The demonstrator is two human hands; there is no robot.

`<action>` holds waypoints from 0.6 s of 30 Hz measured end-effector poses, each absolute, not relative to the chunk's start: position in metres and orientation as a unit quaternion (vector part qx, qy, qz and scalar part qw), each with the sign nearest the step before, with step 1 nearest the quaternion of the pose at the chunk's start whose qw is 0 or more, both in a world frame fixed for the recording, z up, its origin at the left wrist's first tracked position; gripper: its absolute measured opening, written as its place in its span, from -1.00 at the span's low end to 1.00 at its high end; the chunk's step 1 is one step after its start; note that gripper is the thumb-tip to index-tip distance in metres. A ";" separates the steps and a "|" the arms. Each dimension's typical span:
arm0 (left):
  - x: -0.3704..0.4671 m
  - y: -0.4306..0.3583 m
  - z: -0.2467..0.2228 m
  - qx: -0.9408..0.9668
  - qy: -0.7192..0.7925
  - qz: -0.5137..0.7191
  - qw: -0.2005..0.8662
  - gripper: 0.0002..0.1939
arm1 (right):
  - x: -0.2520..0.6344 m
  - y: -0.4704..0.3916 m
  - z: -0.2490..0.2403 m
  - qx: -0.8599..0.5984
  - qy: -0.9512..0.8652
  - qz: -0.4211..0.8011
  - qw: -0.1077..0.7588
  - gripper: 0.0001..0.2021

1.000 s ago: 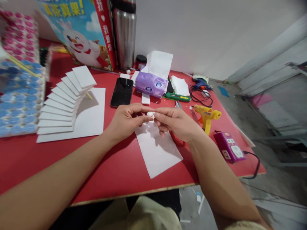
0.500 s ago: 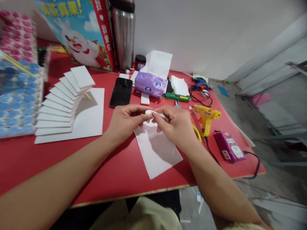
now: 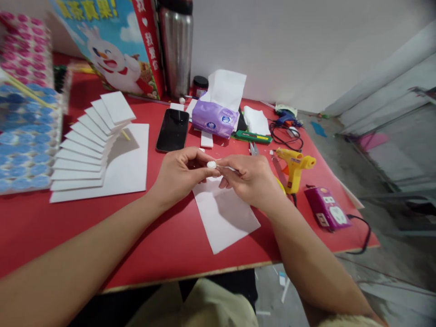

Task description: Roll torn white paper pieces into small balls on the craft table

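Going left to right, I've got a fan of white boards (image 3: 83, 141) on a bigger white sheet, then a black phone (image 3: 173, 129) just beyond the left hand (image 3: 180, 175). That hand is pinching a little white roll (image 3: 211, 165) between thumb and finger, up over the paper sheet (image 3: 226, 213). The right hand (image 3: 250, 179) has its thumb and index pressed together at the roll's right side, pretty much meeting the left fingertips. Yellow glue gun (image 3: 294, 167) sits right of that, purple power box (image 3: 327, 208) past it.
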State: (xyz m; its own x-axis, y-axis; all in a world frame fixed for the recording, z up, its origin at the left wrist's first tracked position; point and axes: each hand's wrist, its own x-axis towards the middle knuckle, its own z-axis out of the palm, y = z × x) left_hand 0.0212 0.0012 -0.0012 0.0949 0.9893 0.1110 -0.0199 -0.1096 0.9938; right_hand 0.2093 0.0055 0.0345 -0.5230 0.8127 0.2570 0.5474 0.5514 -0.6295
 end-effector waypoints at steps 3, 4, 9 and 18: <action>0.022 0.001 -0.002 0.561 0.435 0.513 0.484 -0.75 | 0.210 0.006 0.036 -0.395 -0.831 0.277 0.277 -0.80; 0.022 0.001 -0.003 0.564 0.434 0.514 0.479 -0.75 | 0.210 0.006 0.036 -0.394 -0.832 0.274 0.277 -0.81; 0.022 0.002 -0.005 0.586 0.441 0.497 0.463 -0.79 | 0.209 0.008 0.031 -0.410 -0.834 0.240 0.279 -0.81; 0.018 0.005 -0.002 0.643 0.403 0.446 0.474 -0.78 | 0.211 0.011 0.032 -0.460 -0.789 0.298 0.276 -0.84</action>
